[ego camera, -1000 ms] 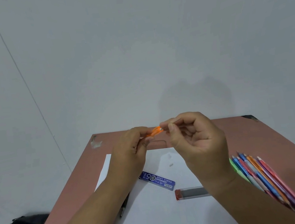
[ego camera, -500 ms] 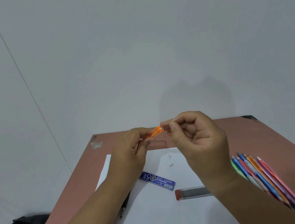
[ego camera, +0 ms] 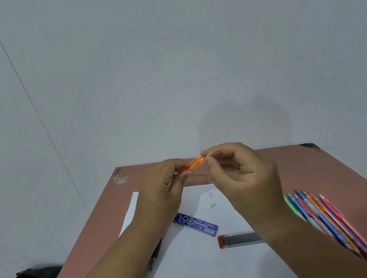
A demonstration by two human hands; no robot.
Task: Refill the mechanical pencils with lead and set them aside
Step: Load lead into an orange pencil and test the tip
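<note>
Orange pencil (ego camera: 195, 163) is sitting pinched in the closed left hand (ego camera: 164, 194); the right hand (ego camera: 244, 177) is pinching at its open end, its contents too small to tell.

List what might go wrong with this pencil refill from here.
1. The right hand pinches something tiny at the open end of the orange pencil, held by the left hand; a thin lead might snap or drop.
2. Two small white bits lie loose on the paper; a forearm might sweep them off.
</note>
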